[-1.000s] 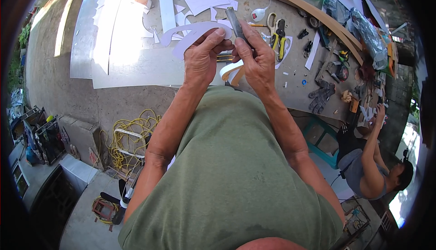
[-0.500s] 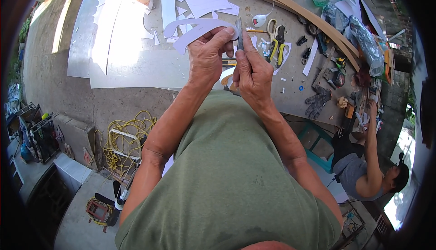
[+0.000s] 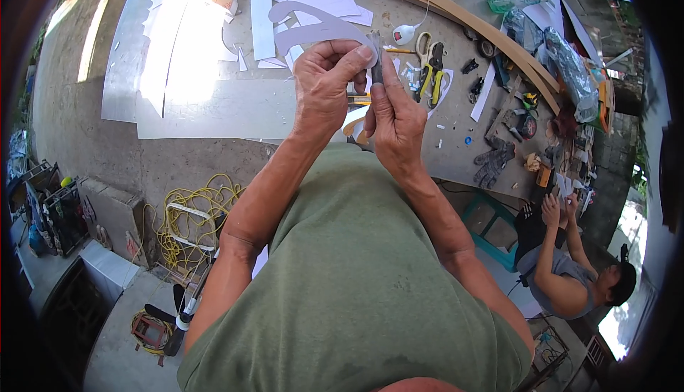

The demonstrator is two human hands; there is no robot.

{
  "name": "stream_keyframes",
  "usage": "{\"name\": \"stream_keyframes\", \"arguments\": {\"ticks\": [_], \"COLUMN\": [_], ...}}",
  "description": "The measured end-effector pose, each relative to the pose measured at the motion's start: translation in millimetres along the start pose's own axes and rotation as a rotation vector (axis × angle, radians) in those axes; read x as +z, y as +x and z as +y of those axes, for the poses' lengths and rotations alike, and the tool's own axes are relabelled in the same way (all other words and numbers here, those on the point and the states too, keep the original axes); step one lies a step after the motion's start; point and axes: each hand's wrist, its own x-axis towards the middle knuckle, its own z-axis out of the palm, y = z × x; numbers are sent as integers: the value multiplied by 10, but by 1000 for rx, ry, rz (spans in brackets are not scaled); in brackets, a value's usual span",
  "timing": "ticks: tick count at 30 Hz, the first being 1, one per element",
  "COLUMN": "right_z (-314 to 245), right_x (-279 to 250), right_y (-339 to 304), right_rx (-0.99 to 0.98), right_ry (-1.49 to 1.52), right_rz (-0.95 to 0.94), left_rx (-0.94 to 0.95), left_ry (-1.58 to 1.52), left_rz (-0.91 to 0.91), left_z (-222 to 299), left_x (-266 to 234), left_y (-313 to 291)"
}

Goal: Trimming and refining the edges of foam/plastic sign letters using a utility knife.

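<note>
In the head view, your left hand (image 3: 324, 82), at upper centre of the frame, is pinched on the rounded right end of a forked white cut-out (image 3: 320, 32), thumb on top, its two curved prongs reaching left. Your right hand (image 3: 399, 117), just beside it, is clamped around a dark flat bar (image 3: 377, 60), possibly a file, standing upright against or very near that end; actual contact is unclear.

The cut-out's outline looks already cut, with edge work on the rounded end apparently under way; how much of the edge is finished cannot be told. White offcuts (image 3: 331, 0) lie beyond it on the grey worktop (image 3: 456, 153), and scissors (image 3: 425, 43), yellow-handled cutters (image 3: 431, 78) and a yellow pencil (image 3: 399, 50) lie unheld right of your hands.
</note>
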Motion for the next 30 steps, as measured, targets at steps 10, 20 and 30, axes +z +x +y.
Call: {"name": "stream_keyframes", "arguments": {"ticks": [10,20,30], "right_z": [126,175,203], "right_x": [10,12,18], "right_y": [31,79,162], "right_rx": [-113,-298,-320], "right_ry": [-190,-298,-332], "right_rz": [-36,7,-6], "left_rx": [-11,-23,-31], "left_ry": [156,233,200], "left_rz": [55,164,144], "left_z": [-50,-86,-151], "left_x": [-3,68,52], "left_y": [-1,-46,-80]}}
